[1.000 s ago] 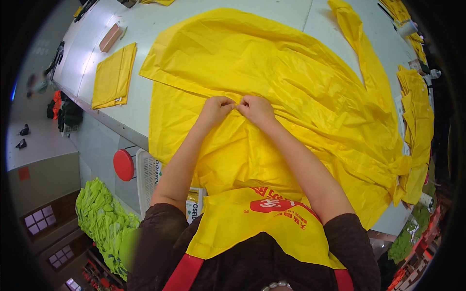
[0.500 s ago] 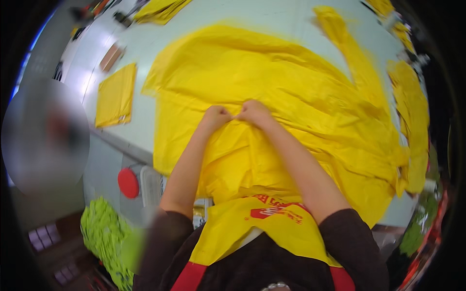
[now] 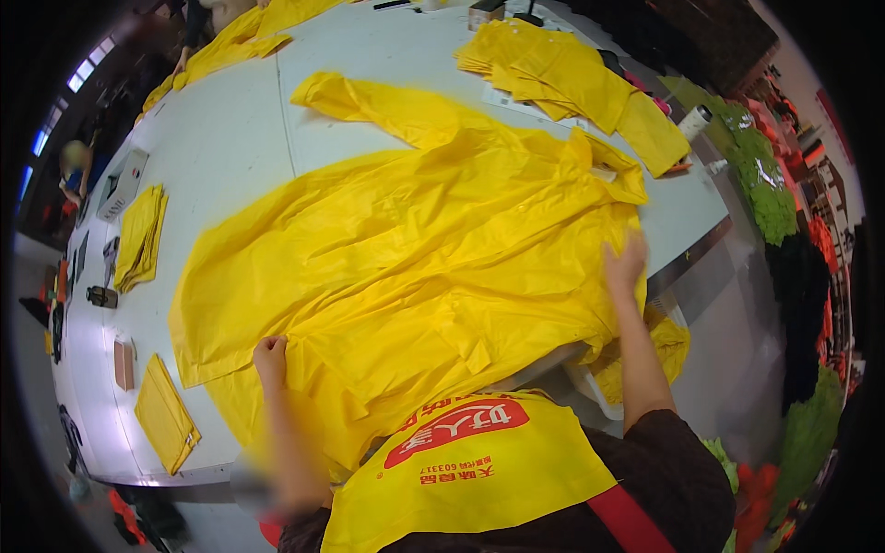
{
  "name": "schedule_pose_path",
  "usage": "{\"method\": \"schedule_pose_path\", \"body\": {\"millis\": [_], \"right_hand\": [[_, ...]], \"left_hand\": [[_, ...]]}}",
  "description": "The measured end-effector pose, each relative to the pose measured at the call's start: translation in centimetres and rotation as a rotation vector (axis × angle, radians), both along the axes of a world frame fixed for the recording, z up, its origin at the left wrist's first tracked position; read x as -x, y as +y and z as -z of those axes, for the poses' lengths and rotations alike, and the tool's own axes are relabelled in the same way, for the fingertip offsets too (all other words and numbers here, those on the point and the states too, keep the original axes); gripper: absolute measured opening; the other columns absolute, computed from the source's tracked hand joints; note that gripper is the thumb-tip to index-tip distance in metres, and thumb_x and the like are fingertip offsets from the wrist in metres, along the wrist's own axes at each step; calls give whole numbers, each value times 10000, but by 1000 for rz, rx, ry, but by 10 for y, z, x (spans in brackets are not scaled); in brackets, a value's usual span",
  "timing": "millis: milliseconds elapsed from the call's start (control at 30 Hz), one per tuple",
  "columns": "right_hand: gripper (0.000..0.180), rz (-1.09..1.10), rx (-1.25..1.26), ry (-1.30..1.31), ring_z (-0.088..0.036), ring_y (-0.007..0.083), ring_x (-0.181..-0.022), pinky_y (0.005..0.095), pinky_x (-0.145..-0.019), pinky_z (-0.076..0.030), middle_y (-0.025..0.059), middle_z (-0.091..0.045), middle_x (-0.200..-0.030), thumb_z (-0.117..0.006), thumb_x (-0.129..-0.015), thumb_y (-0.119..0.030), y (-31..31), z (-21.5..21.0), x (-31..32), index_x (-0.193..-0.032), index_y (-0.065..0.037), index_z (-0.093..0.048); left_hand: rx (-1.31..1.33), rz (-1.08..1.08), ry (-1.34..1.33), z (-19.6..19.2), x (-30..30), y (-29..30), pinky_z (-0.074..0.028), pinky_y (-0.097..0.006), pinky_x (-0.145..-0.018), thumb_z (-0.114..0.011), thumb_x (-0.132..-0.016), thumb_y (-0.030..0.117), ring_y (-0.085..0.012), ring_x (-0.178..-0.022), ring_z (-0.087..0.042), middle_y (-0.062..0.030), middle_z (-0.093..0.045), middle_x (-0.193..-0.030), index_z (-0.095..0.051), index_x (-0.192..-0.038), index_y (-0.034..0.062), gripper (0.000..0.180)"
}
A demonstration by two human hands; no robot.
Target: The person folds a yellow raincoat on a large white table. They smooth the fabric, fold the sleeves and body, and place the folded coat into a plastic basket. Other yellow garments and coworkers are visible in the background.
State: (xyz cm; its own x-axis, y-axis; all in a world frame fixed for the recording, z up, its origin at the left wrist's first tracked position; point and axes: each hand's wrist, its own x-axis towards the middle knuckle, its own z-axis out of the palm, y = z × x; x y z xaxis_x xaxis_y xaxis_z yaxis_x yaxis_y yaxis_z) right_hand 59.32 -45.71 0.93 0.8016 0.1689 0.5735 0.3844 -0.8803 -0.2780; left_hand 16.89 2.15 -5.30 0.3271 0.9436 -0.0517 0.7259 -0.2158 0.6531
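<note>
A large thin yellow garment (image 3: 396, 240), like a raincoat with a long sleeve, lies spread and wrinkled in front of me. My left hand (image 3: 270, 359) is closed, pinching the garment's cloth near its lower left part. At the garment's right edge, my right hand (image 3: 627, 263) rests against the cloth with thumb and fingers apart; it is slightly blurred. The sleeve (image 3: 369, 100) stretches away across the far side. I wear a yellow printed apron (image 3: 470, 470) below the garment's near edge.
The white table (image 3: 230, 147) bears a pile of yellow pieces (image 3: 562, 78) at the far right and folded yellow bundles (image 3: 166, 415) at left. A small brown box (image 3: 123, 364) lies nearby. Beyond the right corner sits a white bin (image 3: 590, 387) with yellow cloth. People stand at the far left.
My hands have gone from close together at the garment's middle to wide apart, left hand leftward, right hand to the right edge. The view has swung right.
</note>
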Motion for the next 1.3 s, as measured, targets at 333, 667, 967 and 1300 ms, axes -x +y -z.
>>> {"method": "schedule_pose_path", "body": {"millis": [333,667,967,1300], "right_hand": [[470,-687,-1255,1057,-544,200,-981,334,-854,-454,86,-537,-1116,-536,-776,-63,5,-31,-5,-1230,-54,-416],[343,-1991,-11,682,-558,308,-925,353,-821,-448,182,-575,-1018,-556,-836,-146,84,-144,152,-1152,-20,-507],[860,-951,167,323,-331,349,-1227,415,-968,-334,186,-343,-1333,-744,-656,-269,164,-13,-5,-1347,-63,-277],[527,-1485,136,976,-467,296,-1135,321,-937,-364,162,-517,-1195,-557,-812,-148,271,-8,40,-1305,-110,-373]], "left_hand": [[702,770,-550,-104,-193,-249,-479,-287,-767,-649,-787,49,-161,-842,-588,-63,-604,-889,-491,-1177,32,421],[783,-138,-1041,-118,-144,-300,-461,-315,-843,-504,-899,245,-206,-972,-561,-100,-559,-1096,-469,-1206,5,392],[65,-156,-1073,-194,53,-241,-428,-312,-842,-451,-895,235,-170,-997,-527,-86,-551,-1101,-517,-1128,-5,341],[12,-61,129,-322,221,-245,-456,-335,-738,-539,-827,147,-178,-897,-570,-102,-587,-1015,-571,-1023,-19,258]]}}
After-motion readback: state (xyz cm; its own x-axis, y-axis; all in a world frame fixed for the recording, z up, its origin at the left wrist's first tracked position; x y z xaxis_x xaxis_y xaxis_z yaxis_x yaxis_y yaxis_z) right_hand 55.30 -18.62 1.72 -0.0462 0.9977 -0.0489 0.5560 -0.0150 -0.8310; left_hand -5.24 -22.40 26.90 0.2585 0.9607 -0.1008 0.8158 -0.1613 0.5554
